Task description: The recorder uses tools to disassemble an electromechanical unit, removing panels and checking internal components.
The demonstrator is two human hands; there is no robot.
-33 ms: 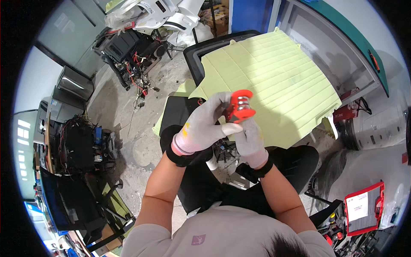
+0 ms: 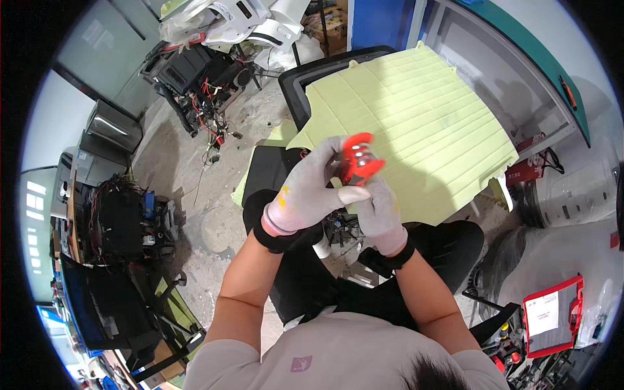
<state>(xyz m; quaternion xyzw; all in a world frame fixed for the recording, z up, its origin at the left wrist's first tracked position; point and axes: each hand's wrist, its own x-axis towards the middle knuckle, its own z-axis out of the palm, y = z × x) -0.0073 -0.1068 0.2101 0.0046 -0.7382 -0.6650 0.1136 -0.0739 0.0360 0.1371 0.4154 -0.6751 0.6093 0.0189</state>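
Observation:
Above my lap, my gloved left hand (image 2: 309, 188) is closed round a small red tool (image 2: 361, 158). Shiny metal pieces sit between its two red ends. Close beside it, my gloved right hand (image 2: 379, 209) has its fingers bent together, touching my left thumb under the tool. What the right fingers hold, if anything, is hidden. Beyond both hands lies a pale yellow-green quilted panel (image 2: 416, 123) with stitched lines, resting on a black tray-like base (image 2: 296, 97).
A black bundle of car parts with red wires (image 2: 195, 84) lies on the concrete floor (image 2: 211, 227) at the far left. White plastic parts (image 2: 260, 32) are piled behind it. At lower right stands an open red case (image 2: 575, 312) among tools. A teal-topped bench (image 2: 539, 49) is at far right.
The red tool has tilted and shifted slightly to the left between my hands. Both hands are otherwise nearly in the same place.

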